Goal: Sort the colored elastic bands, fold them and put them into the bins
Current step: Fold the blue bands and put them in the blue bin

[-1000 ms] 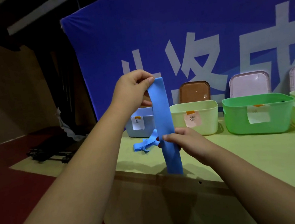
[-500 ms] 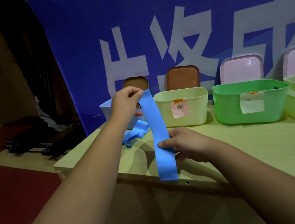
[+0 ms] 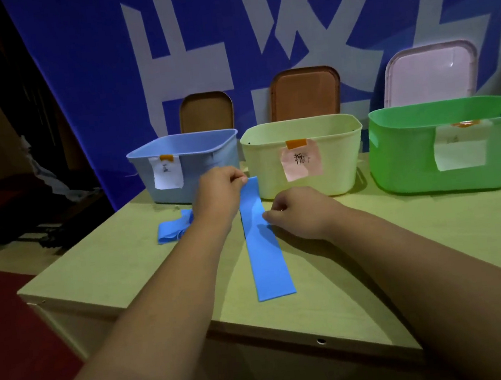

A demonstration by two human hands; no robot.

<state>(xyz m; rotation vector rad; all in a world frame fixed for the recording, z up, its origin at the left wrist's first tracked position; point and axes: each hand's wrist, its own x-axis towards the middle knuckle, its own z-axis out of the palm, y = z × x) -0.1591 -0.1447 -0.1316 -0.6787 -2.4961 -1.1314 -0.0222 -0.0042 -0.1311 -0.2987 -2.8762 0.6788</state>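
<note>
- The blue band [image 3: 266, 256] lies flat on the counter [image 3: 406, 250]. Its long axis runs from the bins straight toward us, and its near end stops just short of the counter's front edge.
- Our left hand [image 3: 218, 196] has the far end, with the fingers [image 3: 238, 179] curled together and pinching the top corner.
- Our right hand [image 3: 303, 215] meets the band's right edge, closer to the far end than the near one. Its fingers [image 3: 269, 217] are curled and nip that edge against the counter.
- We judge the fold turns on that long axis. The far end, already in the left hand, would travel back along the strip toward the free near end, while the right hand marks the crease. Neither hand is on the near end.
- A second blue band [image 3: 172, 231] sits bunched just left of our left wrist.
- The blue bin [image 3: 184, 166] stands just beyond the left hand and is the likely destination. The yellow bin [image 3: 302, 165] and green bin [image 3: 411, 156] line up to its right.
- Lids [image 3: 305, 93] lean on the blue banner [image 3: 88, 67] behind the bins.
</note>
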